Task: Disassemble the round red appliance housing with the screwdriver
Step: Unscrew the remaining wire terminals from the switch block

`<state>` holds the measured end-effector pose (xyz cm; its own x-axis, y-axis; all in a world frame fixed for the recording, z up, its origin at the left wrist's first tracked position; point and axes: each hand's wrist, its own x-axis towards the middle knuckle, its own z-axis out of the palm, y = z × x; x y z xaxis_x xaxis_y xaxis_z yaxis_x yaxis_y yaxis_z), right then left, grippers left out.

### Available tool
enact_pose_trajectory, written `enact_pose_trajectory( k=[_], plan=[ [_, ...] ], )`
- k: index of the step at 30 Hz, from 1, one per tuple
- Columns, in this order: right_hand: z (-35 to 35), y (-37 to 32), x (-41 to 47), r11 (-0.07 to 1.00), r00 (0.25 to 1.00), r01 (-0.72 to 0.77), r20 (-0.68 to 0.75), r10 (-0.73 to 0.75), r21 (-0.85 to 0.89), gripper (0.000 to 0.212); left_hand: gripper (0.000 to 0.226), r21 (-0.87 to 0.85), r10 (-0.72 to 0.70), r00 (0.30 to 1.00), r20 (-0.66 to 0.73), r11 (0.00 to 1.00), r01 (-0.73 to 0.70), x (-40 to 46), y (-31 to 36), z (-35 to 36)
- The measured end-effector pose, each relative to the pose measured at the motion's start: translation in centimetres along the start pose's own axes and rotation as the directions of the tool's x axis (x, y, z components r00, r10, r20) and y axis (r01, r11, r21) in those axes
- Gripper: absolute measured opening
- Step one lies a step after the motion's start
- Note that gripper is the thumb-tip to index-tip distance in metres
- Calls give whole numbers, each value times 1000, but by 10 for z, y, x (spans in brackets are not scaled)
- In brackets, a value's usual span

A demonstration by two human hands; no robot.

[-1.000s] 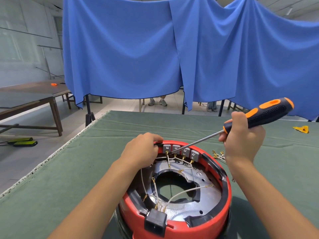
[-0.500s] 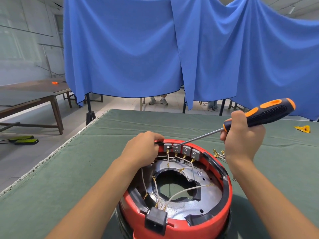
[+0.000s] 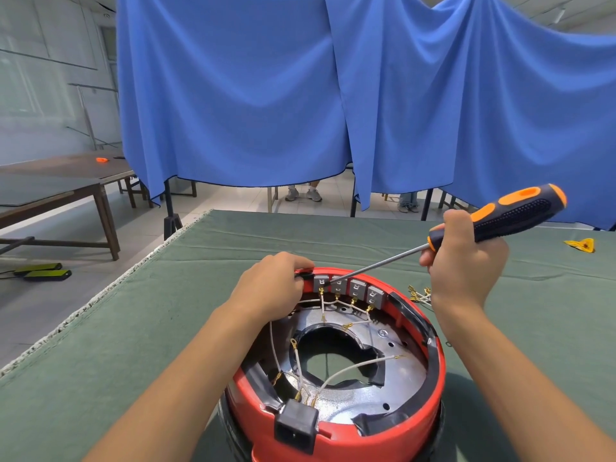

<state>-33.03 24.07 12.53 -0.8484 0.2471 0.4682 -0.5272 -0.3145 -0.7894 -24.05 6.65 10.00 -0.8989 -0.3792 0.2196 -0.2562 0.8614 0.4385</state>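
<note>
At the far left, a brown wooden table (image 3: pixel 60 191) stands on the pale floor, with two flat yellow-green and black objects (image 3: pixel 41 271) lying on the floor near it. A wide blue curtain (image 3: pixel 300 95) hangs across the background. In front of you is a table covered in green cloth (image 3: pixel 133 328). Your left hand (image 3: pixel 270 288) reaches forward with its fingers curled over the far left rim of the round red appliance housing (image 3: pixel 336 441), which sits open side up at the near middle of the green cloth. Inside the housing you can see a silver metal plate (image 3: pixel 383 388) with a large central hole, thin white wires (image 3: pixel 353 366) with brass ends, a row of four grey terminal blocks (image 3: pixel 348 288) along the far rim, and a black power socket (image 3: pixel 295 428) at the near rim. Your right hand (image 3: pixel 463 265) grips the orange and black handle of the screwdriver (image 3: pixel 500 220), held slanted, with its steel shaft running down and left to the terminal blocks. Loose brass connectors (image 3: pixel 418 295) lie on the cloth just right of the housing, and a small yellow object (image 3: pixel 581 245) lies at the far right.
</note>
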Motion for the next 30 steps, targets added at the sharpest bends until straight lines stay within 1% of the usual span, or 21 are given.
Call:
enact_pose_trajectory(
  k=[4,10,16,20,25,30],
  plan=[
    [2,1,0,1000,1000,9,5,-8,-8,23,41,8,-1,1000,-3,1000,1,0,0,0],
    [3,3,8,998,998,-59,-34,60,25,23,42,13,-5,1000,-2,1000,5,0,0,0],
    [4,4,11,998,998,-57,-31,58,26,23,42,4,-10,1000,3,1000,10,1,-1,1],
    [5,3,10,999,998,-41,-38,43,33,23,42,4,-5,1000,6,1000,5,1,-1,0],
    [7,3,3,999,1000,-15,-5,15,28,22,41,-5,-6,1000,7,1000,6,-1,-1,0],
    [9,-2,2,998,997,60,50,-61,10,25,42,1,-7,1000,13,1000,7,-2,1,-1]
  ],
)
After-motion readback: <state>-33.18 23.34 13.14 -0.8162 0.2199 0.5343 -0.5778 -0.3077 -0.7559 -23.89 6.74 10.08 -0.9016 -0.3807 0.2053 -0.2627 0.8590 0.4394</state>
